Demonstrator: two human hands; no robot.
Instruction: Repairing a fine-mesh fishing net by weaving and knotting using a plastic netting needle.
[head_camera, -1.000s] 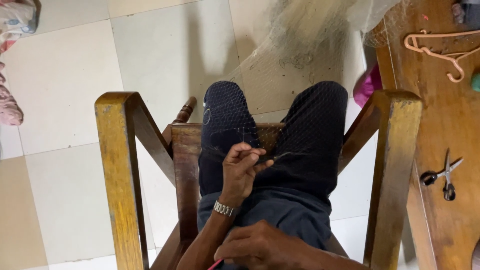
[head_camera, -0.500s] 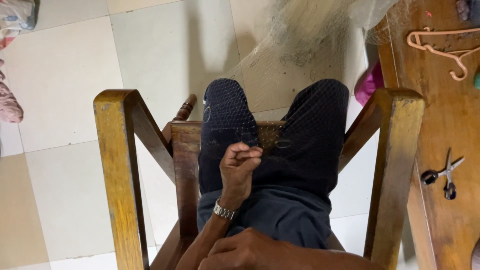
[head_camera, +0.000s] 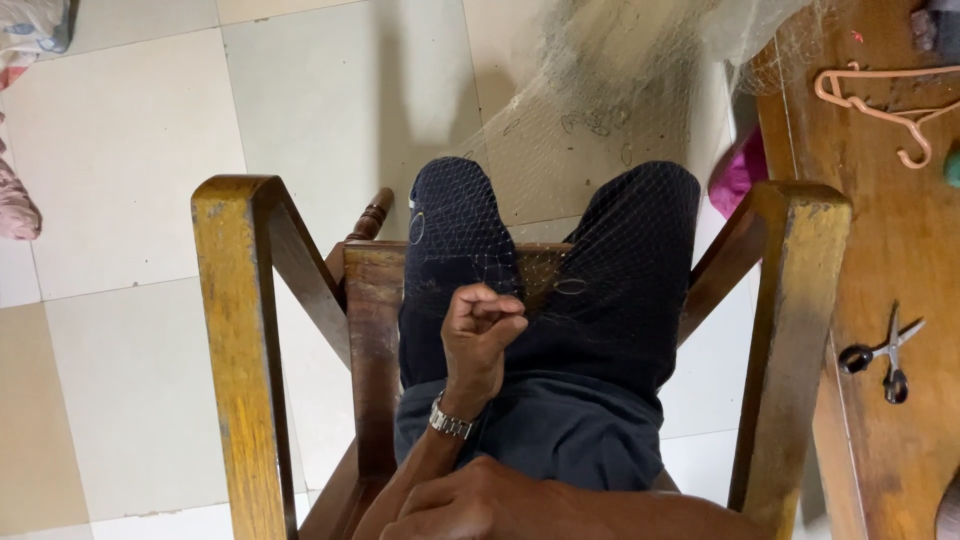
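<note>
The person is sitting in a wooden chair (head_camera: 240, 330) with a thin fishing net (head_camera: 560, 150) lying over both knees and running up to the floor ahead. The left hand (head_camera: 482, 335) is curling over the lap, fingers (head_camera: 500, 318) pinched together on the net. The right hand (head_camera: 480, 505) is resting low at the bottom edge; you cannot tell if its fingers are gripping anything. A pair of scissors (head_camera: 885, 355) and a pink hanger (head_camera: 880, 100) are lying on the wooden worktop (head_camera: 900, 230) at the right
</note>
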